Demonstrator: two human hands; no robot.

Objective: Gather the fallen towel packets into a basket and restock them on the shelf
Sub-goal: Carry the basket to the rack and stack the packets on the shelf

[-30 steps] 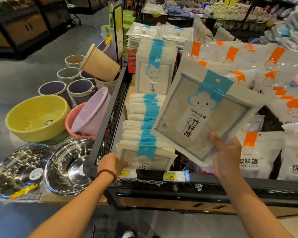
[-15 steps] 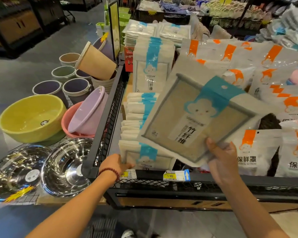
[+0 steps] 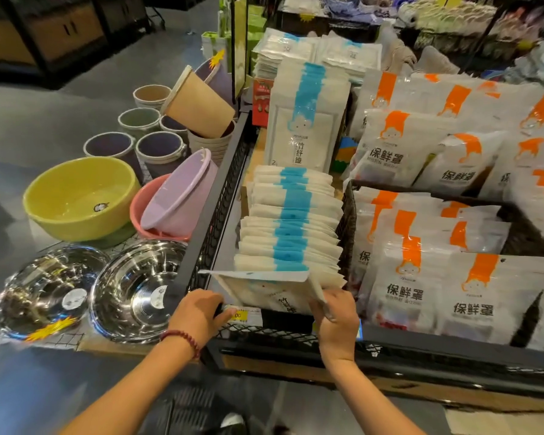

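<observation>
The black wire-mesh shelf [image 3: 220, 196] is my landmark. Inside it, running from its front rail towards its back, stands the row of white packets with blue stripes [image 3: 291, 221], packed on edge like files. At the shelf's front end, touching the front of that row, is the flat white film-wrapped towel packet [image 3: 264, 293] that I am slotting in. It is tilted, with its top edge against the row and its printed face towards me.

I judge it light and thin, a soft folded cloth in slick film. Held by one corner it would likely bend, and it could slide between my fingers. The side edges are the place to take it, with the stiffer sealed border under the thumb. Nothing in it seems fragile.

It looks pale cream and squarish, with dark Chinese lettering down the face and a glossy wrapper.

My right hand [image 3: 336, 321] pinches the packet's right edge, just above the shelf's front rail. My left hand [image 3: 198, 315] curls over the shelf's front left corner and holds no packet.
</observation>
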